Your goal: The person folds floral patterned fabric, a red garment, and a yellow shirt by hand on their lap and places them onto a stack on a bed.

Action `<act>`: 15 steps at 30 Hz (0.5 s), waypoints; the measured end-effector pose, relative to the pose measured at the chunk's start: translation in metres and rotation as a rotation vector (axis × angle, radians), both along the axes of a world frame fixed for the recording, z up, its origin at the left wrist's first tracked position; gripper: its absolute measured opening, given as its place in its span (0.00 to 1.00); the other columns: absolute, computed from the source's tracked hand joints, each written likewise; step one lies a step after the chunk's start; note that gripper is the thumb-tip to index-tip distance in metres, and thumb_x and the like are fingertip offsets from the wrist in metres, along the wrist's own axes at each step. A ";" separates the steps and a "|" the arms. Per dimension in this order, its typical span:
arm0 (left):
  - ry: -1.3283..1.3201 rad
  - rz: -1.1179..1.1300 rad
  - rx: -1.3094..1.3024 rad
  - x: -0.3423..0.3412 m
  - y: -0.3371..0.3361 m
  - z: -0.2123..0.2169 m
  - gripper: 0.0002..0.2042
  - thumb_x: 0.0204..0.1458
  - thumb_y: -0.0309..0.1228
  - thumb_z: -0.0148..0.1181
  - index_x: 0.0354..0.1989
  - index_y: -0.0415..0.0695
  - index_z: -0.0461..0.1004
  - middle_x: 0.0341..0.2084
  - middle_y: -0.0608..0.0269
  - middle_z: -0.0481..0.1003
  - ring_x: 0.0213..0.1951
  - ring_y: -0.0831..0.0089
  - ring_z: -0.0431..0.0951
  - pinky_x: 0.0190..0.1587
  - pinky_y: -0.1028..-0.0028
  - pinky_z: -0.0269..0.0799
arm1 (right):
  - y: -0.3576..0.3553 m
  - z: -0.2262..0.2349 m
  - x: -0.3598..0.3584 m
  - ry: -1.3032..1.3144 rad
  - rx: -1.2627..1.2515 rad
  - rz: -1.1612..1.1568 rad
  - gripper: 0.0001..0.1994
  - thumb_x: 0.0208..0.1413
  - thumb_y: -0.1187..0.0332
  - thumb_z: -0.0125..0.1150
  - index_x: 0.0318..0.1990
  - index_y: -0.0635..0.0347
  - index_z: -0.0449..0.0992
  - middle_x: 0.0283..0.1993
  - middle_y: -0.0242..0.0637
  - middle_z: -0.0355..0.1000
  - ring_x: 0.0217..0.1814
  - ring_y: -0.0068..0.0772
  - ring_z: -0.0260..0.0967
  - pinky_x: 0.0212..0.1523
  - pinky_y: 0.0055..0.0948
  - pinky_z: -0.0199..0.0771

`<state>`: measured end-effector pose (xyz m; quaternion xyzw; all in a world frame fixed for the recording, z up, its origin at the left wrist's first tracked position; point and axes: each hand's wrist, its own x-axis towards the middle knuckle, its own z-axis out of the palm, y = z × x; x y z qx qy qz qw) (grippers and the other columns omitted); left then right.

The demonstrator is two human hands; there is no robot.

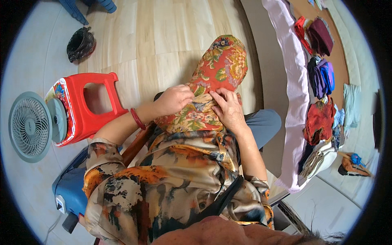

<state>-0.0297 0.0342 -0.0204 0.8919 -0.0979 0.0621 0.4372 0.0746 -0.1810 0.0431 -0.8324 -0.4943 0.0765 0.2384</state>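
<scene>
A red cloth with a large floral print [222, 67] lies across my lap and over my raised leg, with yellow and green flowers bunched near my waist. My left hand [176, 99], a red bracelet on its wrist, has its fingers curled down on the cloth's left side and pinches a fold. Opposite it, my right hand [228, 108] grips the cloth with bent fingers and thumb. Between the two hands the fabric is gathered in creases. Whether anything small sits inside the fingers cannot be seen.
To the left stand a red plastic stool [104, 98] and a grey-green fan [30, 126]. A black bag-lined bin [81, 44] sits farther off on the wooden floor [147, 32]. On the right, folded clothes [320, 122] lie along a bed edged with pale pink cloth [292, 73].
</scene>
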 end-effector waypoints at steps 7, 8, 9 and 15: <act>-0.133 -0.166 0.016 -0.005 -0.023 0.013 0.03 0.45 0.23 0.56 0.28 0.38 0.74 0.23 0.57 0.70 0.31 0.60 0.72 0.35 0.64 0.69 | -0.025 -0.024 0.001 0.164 0.013 -0.041 0.09 0.41 0.80 0.58 0.33 0.61 0.74 0.32 0.40 0.67 0.38 0.43 0.68 0.37 0.37 0.70; -0.127 -0.188 0.017 -0.006 -0.026 0.018 0.03 0.44 0.23 0.56 0.28 0.38 0.74 0.23 0.57 0.70 0.31 0.60 0.72 0.35 0.64 0.69 | -0.027 -0.022 -0.001 0.173 0.004 -0.053 0.09 0.41 0.80 0.58 0.33 0.61 0.74 0.32 0.40 0.67 0.37 0.43 0.69 0.37 0.37 0.70; -0.121 -0.210 0.019 -0.007 -0.030 0.020 0.04 0.43 0.23 0.56 0.27 0.38 0.74 0.23 0.57 0.70 0.31 0.60 0.72 0.35 0.65 0.68 | -0.029 -0.021 -0.002 0.181 -0.004 -0.066 0.09 0.41 0.80 0.58 0.33 0.61 0.74 0.32 0.40 0.67 0.37 0.43 0.69 0.36 0.36 0.70; -0.064 -0.219 0.008 -0.008 -0.043 0.016 0.04 0.43 0.24 0.56 0.28 0.39 0.74 0.23 0.58 0.71 0.30 0.60 0.72 0.33 0.65 0.69 | -0.045 -0.033 -0.008 0.360 -0.023 -0.160 0.07 0.43 0.79 0.58 0.33 0.64 0.73 0.31 0.40 0.68 0.33 0.40 0.70 0.35 0.32 0.70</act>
